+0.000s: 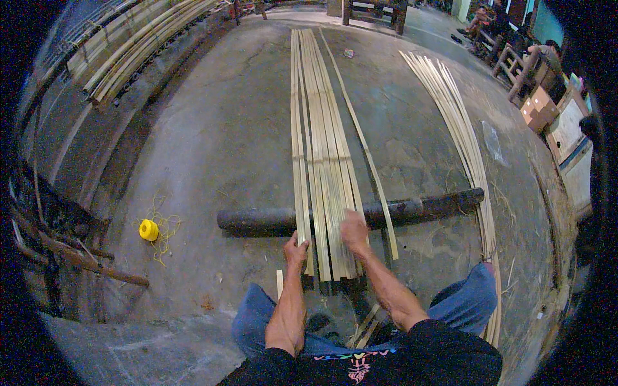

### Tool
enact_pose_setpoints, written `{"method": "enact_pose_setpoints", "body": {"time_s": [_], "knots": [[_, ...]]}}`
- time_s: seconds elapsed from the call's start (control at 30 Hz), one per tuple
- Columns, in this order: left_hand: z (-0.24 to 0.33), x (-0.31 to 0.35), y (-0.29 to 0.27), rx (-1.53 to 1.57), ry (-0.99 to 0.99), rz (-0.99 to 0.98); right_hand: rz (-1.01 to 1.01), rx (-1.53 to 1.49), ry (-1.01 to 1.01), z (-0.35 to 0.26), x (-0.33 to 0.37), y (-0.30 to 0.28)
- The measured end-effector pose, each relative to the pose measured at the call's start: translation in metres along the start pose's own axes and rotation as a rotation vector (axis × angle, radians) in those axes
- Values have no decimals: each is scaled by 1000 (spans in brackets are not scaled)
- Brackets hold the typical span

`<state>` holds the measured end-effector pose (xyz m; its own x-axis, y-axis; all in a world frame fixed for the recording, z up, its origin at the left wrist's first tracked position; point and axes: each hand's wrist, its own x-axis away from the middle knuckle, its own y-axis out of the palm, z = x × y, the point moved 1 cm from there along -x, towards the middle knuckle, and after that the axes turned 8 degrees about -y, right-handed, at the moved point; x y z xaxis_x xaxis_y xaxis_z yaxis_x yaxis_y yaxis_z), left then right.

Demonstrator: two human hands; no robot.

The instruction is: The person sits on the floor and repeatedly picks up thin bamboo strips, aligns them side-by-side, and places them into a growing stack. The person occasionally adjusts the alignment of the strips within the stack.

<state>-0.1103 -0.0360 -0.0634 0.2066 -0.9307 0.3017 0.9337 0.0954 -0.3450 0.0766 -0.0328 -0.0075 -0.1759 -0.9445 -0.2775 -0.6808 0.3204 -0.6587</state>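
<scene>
Several long, pale bamboo strips [326, 128] lie side by side in front of me, running away across the floor. Their near ends rest over a dark, round log or pipe [257, 222] set crosswise. My left hand [296, 249] is closed on the near end of the leftmost bamboo strip [298, 186], thumb on top. Over the right edge of the row, close to the log, is my right hand [353, 230]; motion smears its fingers, and whether it grips a strip is unclear. One separate strip [360, 128] lies slantwise to the right.
Another bundle of strips [454, 116] lies at the right. A yellow twine roll [149, 230] with loose loops sits on the concrete floor at the left. Long poles [145, 48] rest at the upper left. Cardboard boxes [539, 108] and a wooden bench stand at the right, with people beyond.
</scene>
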Motion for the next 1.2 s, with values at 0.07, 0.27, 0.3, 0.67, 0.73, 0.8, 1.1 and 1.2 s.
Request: {"method": "enact_pose_setpoints", "body": {"time_s": [0.07,0.27,0.3,0.67,0.73,0.8,1.1,1.2], "knots": [[2,1,4,94,-13,-29,85,335,261,37,3,-34],[17,9,5,96,-158,-141,-9,229,289,98,32,-71],[17,11,2,-28,-153,-119,10,108,338,94,30,-67],[-10,1,10,-73,-26,-69,47,-276,194,-18,-30,-14],[4,6,9,-91,-21,-74,-68,-527,368,-24,-36,9],[16,11,9,-9,-19,-89,-180,-442,276,-24,-35,35],[-37,-15,25,840,-272,-305,-160,-634,527,-23,9,133],[-52,-24,21,783,-238,-169,30,-1085,578,-55,32,115]]}}
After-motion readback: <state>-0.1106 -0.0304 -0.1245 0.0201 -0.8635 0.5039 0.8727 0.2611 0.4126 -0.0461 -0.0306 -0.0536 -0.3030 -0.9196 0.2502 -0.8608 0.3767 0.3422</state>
